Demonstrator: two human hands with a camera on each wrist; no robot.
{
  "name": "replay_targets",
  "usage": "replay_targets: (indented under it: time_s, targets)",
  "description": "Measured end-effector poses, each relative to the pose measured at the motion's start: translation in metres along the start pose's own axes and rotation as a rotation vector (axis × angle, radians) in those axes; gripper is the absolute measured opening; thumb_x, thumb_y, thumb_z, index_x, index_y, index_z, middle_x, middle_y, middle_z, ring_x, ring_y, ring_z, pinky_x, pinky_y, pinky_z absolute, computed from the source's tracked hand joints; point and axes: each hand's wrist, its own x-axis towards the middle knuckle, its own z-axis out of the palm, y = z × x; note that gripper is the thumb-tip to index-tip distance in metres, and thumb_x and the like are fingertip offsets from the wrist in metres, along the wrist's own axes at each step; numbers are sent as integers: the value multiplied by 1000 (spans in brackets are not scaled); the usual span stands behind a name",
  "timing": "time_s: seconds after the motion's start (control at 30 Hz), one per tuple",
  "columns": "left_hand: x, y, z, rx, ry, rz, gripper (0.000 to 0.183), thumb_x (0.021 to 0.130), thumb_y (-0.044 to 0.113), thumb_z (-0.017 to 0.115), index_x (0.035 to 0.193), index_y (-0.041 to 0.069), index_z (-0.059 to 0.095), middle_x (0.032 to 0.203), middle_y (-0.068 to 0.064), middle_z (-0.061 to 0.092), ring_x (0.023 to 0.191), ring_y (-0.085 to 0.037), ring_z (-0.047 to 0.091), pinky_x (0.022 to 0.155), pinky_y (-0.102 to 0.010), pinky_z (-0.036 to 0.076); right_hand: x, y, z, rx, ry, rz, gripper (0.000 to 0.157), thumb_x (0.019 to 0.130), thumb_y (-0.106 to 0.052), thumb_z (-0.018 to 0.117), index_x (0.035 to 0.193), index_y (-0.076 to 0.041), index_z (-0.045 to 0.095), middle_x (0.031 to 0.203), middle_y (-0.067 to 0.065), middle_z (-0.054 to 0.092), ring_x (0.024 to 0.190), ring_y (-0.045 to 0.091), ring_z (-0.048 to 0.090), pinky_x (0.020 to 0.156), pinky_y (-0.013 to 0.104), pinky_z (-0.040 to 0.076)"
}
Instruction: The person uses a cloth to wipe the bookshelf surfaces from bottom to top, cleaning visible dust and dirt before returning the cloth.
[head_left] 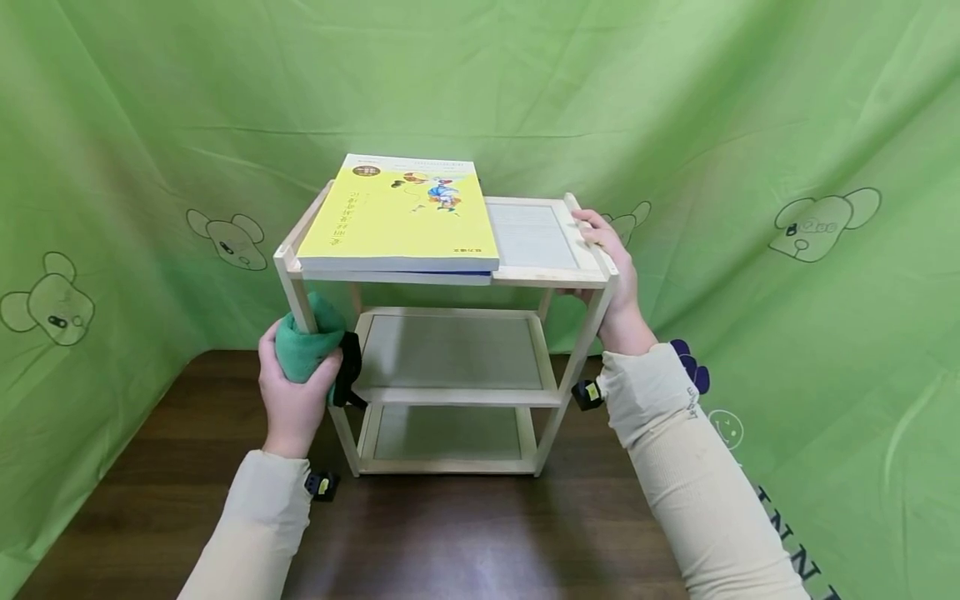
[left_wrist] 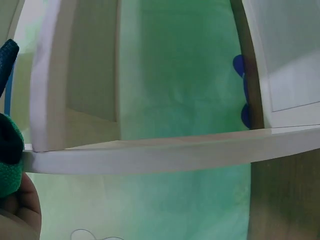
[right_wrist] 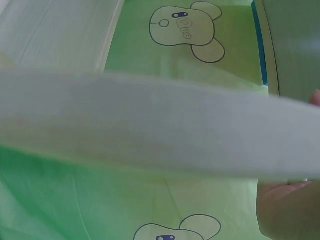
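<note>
Left hand (head_left: pixel 288 408) gripped fuzzy green cloth (head_left: pixel 302 352) against a pale wooden 3-tier shelf (head_left: pixel 453 354), right hand (head_left: pixel 619 292) clutching its top side, prob for steadiness.

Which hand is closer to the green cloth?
Left: the left hand grips the green cloth against the rack; the right hand holds the rack's opposite side, away from the cloth.

A bunched green cloth (head_left: pixel 300 354) seemingly wraps one post (head_left: pixel 300 305) of a pale shelf (head_left: pixel 459 397).
</note>
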Motion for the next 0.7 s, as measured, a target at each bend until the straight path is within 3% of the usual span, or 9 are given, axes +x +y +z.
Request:
replay_targets:
  time_s: [0.4,0.7]
  targets:
    - [-13,-21,-2,37,-21,-67,69,78,12,69,137,19,35,115,9,47,99,-10,44,80,-28,36,2,-1,0,-37,-13,-8,29,93,-19,35,119,-17,49,123,7,41,83,18,49,44,24,44]
    - [-21,-27,0,23,-7,-83,68,78,13,69,137,21,36,116,8,48,101,-10,44,81,-28,36,1,0,-1,-25,-15,-14,32,93,-18,33,121,-15,48,123,8,42,81,18,51,42,25,45]
